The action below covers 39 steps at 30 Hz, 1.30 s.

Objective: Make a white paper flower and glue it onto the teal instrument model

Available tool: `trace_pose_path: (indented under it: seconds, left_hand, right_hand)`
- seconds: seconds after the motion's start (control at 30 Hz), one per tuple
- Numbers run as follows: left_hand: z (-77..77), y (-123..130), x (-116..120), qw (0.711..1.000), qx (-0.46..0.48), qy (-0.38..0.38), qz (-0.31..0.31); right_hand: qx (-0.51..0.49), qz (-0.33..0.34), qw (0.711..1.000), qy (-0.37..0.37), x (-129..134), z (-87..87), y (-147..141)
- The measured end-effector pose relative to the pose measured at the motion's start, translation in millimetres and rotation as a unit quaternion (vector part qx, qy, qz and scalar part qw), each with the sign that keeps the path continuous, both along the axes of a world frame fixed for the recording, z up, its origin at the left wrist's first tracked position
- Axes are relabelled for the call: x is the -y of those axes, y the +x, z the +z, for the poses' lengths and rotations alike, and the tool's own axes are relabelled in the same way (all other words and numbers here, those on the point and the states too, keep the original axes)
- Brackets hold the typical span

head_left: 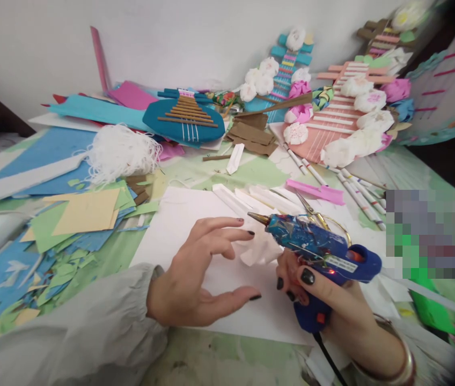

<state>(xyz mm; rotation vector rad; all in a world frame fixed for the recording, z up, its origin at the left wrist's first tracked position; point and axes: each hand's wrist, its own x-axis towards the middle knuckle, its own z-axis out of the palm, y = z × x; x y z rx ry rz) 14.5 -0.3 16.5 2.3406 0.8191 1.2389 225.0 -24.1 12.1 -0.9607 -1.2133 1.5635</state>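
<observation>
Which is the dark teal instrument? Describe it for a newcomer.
From the white sheet, look toward the wall, to the tangled string. Behind and right of it lies the dark teal paper instrument, crossed by brown strips. It carries no paper flowers, unlike the blue and pink instruments farther right.

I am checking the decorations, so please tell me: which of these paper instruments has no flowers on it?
The dark blue one, leftmost, with brown strips across it; the light blue one and the pink one both carry white flowers.

The black cord point(328, 356) is cut off below — and the patch point(434, 234) at right (coarse squares) is blurred.
</observation>
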Motion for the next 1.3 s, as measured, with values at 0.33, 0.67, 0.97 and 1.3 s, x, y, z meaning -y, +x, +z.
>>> trace_pose_path:
  seconds: [0.33,0.67,0.97,1.3]
  left_hand:
    - [-5.1,6.6,4.6,0.997,-0.015,-0.072,0.001]
    - [-7.5,6.8,4.1,0.995,-0.086,-0.027,0.046]
    - [-10.8,3.9,-0.5,0.987,-0.122,0.095,0.05]
    - [0.6,-12.9,-1.7,0.992,-0.128,0.014,-0.017]
  right_hand:
    - [-0.001,0.066,0.998,-0.02,2.9,-2.4,-2.1]
    - [-0.007,0.069,0.997,-0.046,4.4,0.7,-3.3]
    - [-0.026,0.05,0.998,-0.034,-0.7,16.7,0.9]
    - [0.018,-0.075,0.997,0.012,-13.4,14.6,12.0]
